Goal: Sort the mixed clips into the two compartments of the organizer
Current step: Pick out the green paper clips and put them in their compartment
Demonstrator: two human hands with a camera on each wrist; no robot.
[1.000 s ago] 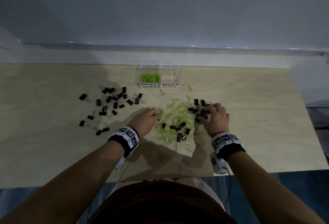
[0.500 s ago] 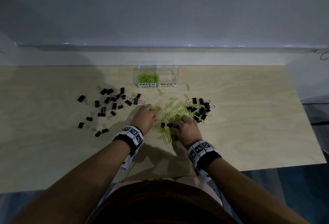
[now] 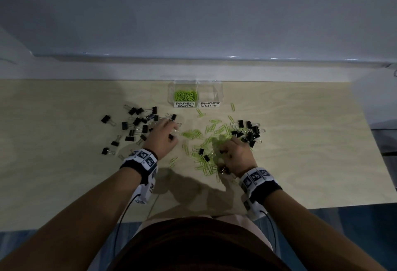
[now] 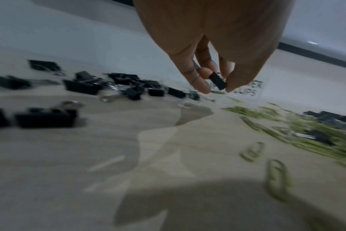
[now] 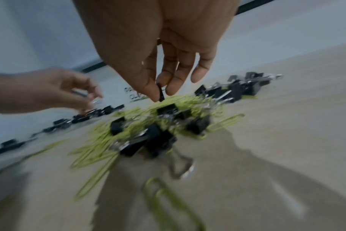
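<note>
Sorting is midway. Organizer [image 3: 196, 95] stands at the back of the table [image 3: 300, 163], its left compartment, labelled for paper clips, already holding a green heap, while the right one, labelled for binder clips, looks bare. Most clips lie loose in front of it: a spread of black binder clips [image 3: 137, 124] to the left, a mixed pile [image 3: 211, 148] of green paper clips and black binders in the middle, and a small black cluster [image 3: 249, 133] to the right.

Both hands are picking binders out of the mix, it seems. Left hand [image 3: 164, 139] hovers at the near edge of the left spread, thumb and fingers pinching one small binder clip [image 4: 217, 81] — the left wrist view shows it plainly. Right hand [image 3: 235, 157] is over the mixed pile, its thumb and forefinger pinching a thin black piece [image 5: 160, 93], most likely the edge of another binder clip, with the other fingers loosely extended.

Next move, as I judge it, is either to drop each held binder onto a black group or carry it back to the right compartment. Either way the grip must stay firm on such small, springy pieces, and a stray green clip may be caught on the right one — it should be shaken free first.
</note>
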